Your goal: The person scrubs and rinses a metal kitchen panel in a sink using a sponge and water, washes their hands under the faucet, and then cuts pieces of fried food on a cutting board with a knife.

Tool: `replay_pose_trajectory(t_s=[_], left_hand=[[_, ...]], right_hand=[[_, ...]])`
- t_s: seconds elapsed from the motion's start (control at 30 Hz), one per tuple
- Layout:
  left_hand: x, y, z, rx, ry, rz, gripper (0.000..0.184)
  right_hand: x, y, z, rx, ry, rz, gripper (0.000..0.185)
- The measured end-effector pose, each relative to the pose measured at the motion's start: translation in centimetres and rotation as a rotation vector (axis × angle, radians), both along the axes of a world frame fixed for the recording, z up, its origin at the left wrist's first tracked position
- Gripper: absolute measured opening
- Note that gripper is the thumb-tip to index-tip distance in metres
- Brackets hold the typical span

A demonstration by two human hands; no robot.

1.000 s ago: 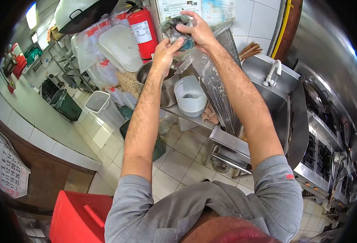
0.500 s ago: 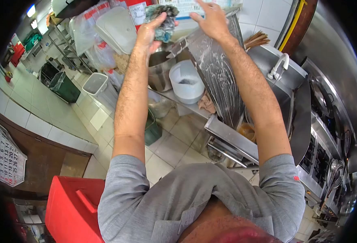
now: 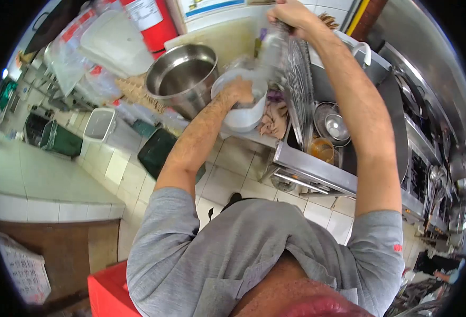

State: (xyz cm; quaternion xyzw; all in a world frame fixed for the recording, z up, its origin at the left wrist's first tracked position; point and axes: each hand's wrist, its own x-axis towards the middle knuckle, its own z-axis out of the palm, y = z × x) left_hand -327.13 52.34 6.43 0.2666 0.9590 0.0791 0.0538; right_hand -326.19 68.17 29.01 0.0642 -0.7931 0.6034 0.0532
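My left hand (image 3: 240, 90) reaches down into a white plastic bucket (image 3: 243, 120). Its fingers are hidden inside, so I cannot see whether the scouring pad is still in them. High up, my right hand (image 3: 295, 17) is closed on the top end of a soapy metal panel (image 3: 300, 87), which is tilted upright against the sink's left side. Part of the panel's upper left is smeared by motion. A crumpled pinkish cloth (image 3: 273, 120) lies between bucket and panel. To the bucket's left stands a large steel pot (image 3: 182, 79).
A sink (image 3: 349, 84) with a white faucet (image 3: 363, 53) lies to the right, holding a steel bowl (image 3: 334, 126) and an amber container (image 3: 321, 150). Stoves line the far right. Below left are a grey bin (image 3: 100, 125), a dark green bin (image 3: 156, 150) and a red box (image 3: 114, 290).
My left hand, earlier raised with a scouring pad, has come down into the bucket. My right hand, open before, has closed on the panel's top. The view has shifted.
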Motion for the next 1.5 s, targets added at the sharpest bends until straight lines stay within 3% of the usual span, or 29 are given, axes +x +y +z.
replay_pose_trajectory(t_s=[0.07, 0.13, 0.17, 0.23, 0.27, 0.33, 0.43, 0.47, 0.53, 0.6, 0.7, 0.77, 0.93, 1.0, 1.07, 1.2, 1.27, 1.4, 1.5], left_hand=[[-1.6, 1.1, -2.2, -0.161, -0.06, -0.146, 0.042], [-2.5, 2.3, -3.3, -0.264, -0.19, -0.278, 0.042], [-2.9, 3.0, -3.9, -0.319, -0.22, -0.323, 0.042], [-3.6, 4.1, -4.7, -0.41, -0.261, -0.392, 0.042], [-3.9, 4.4, -5.2, -0.444, -0.26, -0.408, 0.042], [-4.6, 5.0, -5.8, -0.503, -0.248, -0.431, 0.041], [-6.3, 6.2, -6.1, -0.565, -0.202, -0.438, 0.041], [-6.9, 6.7, -6.1, -0.576, -0.186, -0.443, 0.041], [-8.1, 7.5, -6.1, -0.596, -0.148, -0.437, 0.041], [-8.8, 7.8, -6.0, -0.615, -0.115, -0.425, 0.041], [-9.6, 7.9, -5.4, -0.626, -0.06, -0.416, 0.041], [-9.4, 7.6, -4.0, -0.605, -0.056, -0.423, 0.041], [-7.8, 5.7, 2.4, -0.203, -0.16, -0.478, 0.04], [-6.9, 4.0, 5.5, 0.06, -0.073, -0.379, 0.041], [-3.5, 4.0, 11.9, 0.248, -0.31, -0.207, 0.042], [-6.5, 8.7, 13.7, 0.818, 0.022, -0.236, 0.042], [-2.0, 13.6, 18.0, 0.897, 0.185, -0.285, 0.038], [4.9, 23.5, 23.3, 1.097, 0.605, -0.806, 0.027], [9.4, 28.7, 26.1, 1.198, 0.668, -0.981, 0.023]], right_hand=[[-3.5, 6.8, -1.8, -0.007, 0.087, 0.083, 0.031], [1.8, 10.8, 2.3, 0.301, -0.046, 0.004, 0.068], [4.0, 11.4, 3.3, 0.306, -0.04, -0.038, 0.068], [8.7, 12.1, 4.9, 0.653, 0.125, -0.211, 0.055], [12.0, 11.2, 7.2, 0.819, -0.054, -0.229, 0.052], [15.6, 13.7, 7.9, 1.084, 0.084, -0.223, 0.054], [20.3, 17.6, 9.4, 1.264, -0.066, -0.299, 0.05], [21.6, 19.2, 9.0, 1.274, -0.069, -0.333, 0.05], [23.0, 22.2, 7.1, 1.343, 0.184, -0.435, 0.042], [23.7, 22.9, 7.4, 1.285, 0.014, -0.604, 0.035], [23.6, 25.3, 6.8, 1.231, 0.2, -0.643, 0.031], [23.5, 26.8, 7.3, 1.168, 0.148, -0.686, 0.031], [25.3, 28.5, 8.2, 0.944, 0.041, -0.77, 0.037], [25.9, 29.9, 8.1, 0.838, 0.046, -0.752, 0.04], [26.3, 31.2, 8.1, 0.724, 0.043, -0.729, 0.043], [26.1, 30.9, 8.5, 0.727, -0.044, -0.778, 0.058], [25.7, 31.3, 8.2, 0.655, 0.004, -0.818, 0.062], [26.4, 29.8, 8.3, 0.562, 0.03, -0.829, 0.06], [26.4, 29.6, 8.4, 0.531, 0.019, -0.805, 0.062]])
